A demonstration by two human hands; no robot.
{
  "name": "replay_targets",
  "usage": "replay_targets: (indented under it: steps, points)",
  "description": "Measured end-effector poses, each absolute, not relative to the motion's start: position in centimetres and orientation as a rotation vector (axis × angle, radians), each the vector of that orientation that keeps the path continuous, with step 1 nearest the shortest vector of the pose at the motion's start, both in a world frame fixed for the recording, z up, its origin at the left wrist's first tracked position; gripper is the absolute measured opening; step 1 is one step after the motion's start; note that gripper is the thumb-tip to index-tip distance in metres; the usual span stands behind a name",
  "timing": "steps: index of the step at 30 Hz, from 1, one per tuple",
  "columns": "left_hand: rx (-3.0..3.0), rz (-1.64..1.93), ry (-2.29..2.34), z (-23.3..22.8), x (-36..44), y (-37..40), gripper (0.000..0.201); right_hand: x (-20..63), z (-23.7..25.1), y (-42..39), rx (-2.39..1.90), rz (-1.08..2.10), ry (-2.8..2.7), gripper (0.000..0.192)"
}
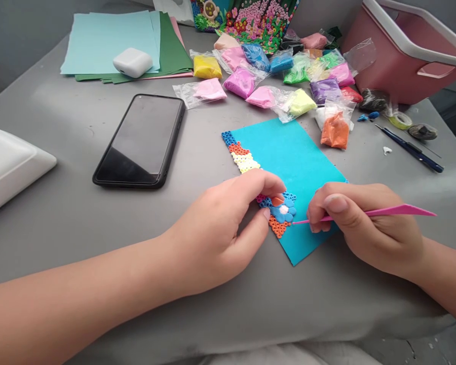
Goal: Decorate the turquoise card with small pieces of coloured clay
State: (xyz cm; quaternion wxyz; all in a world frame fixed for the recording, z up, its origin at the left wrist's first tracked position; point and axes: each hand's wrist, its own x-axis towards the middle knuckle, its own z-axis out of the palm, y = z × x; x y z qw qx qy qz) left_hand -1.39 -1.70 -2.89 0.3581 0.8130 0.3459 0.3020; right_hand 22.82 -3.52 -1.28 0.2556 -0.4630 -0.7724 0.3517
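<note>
My left hand rests over the left edge of a bright blue card, its thumb and fingers curled around a blue clay flower with a pale pink centre. A small lump of orange clay sits at its fingertips. In my right hand a slim pink clay tool is pinched, its thin tip touching the edge of an orange clay patch beside the flower. Patches of dimpled clay beads in blue, orange and pale yellow run up the card's left edge, partly hidden by my left hand.
Bagged coloured clay spreads behind the card. A phone lies left, near coloured paper bearing a white case. A pink bin stands at back right; a dark blue pen-like tool lies before it.
</note>
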Motion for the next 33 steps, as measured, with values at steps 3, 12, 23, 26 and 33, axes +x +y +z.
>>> replay_targets:
  steps: [3,12,23,26,33]
  points:
    - [2.098,0.776,0.906,-2.94,-1.44,-1.70,0.020,22.78,-1.10,-3.50,-1.243,0.975,-2.103,0.051]
    - [2.101,0.786,0.880,-3.00,-1.46,-1.66,0.021,23.12,-1.88,-3.61,-1.192,0.938,-2.167,0.045]
    - [2.099,0.784,0.880,-3.03,-1.47,-1.75,0.021,22.53,-0.89,-3.42,-1.231,0.974,-2.105,0.053]
    - [2.103,0.805,0.867,-3.13,-1.42,-1.65,0.021,22.63,-0.98,-3.53,-1.200,0.942,-2.130,0.050]
    - [1.958,0.849,0.878,-2.49,-1.17,-1.78,0.012,23.04,-1.29,-3.49,-1.016,0.762,-1.909,0.042]
